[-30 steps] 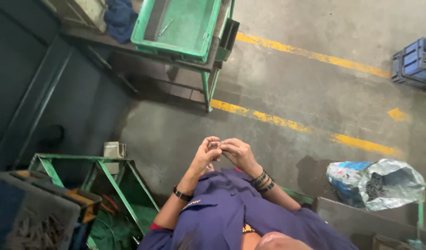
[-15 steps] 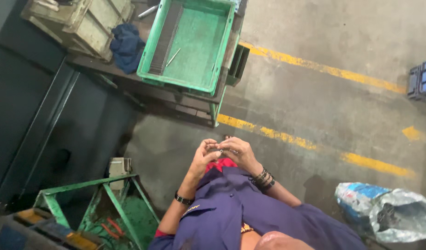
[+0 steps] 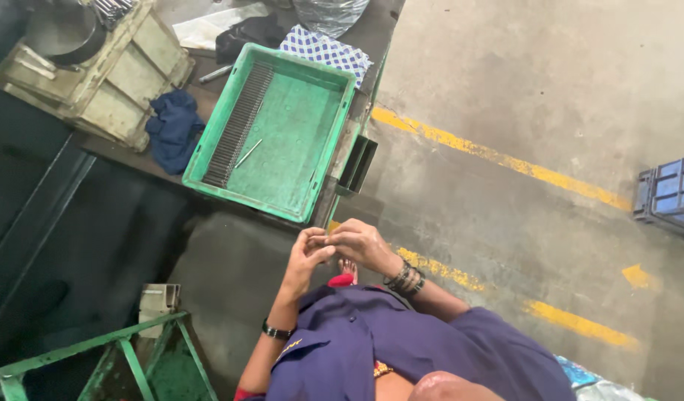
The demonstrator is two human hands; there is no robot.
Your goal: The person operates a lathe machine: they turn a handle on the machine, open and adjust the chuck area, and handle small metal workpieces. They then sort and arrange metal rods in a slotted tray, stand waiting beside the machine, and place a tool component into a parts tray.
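Hands together over lap, left hand & right hand fingertips pinching sth tiny, can't tell what, green tray at bench edge just beyond.

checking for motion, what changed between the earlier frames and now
The view swung toward the bench: the green tray slid from the top edge to mid-frame, and the blue crate shifted right. The left hand and right hand stayed pinched together in front of the person.

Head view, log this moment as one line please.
left hand and right hand: together, pinching something small, unclear | green tray: row of metal pins
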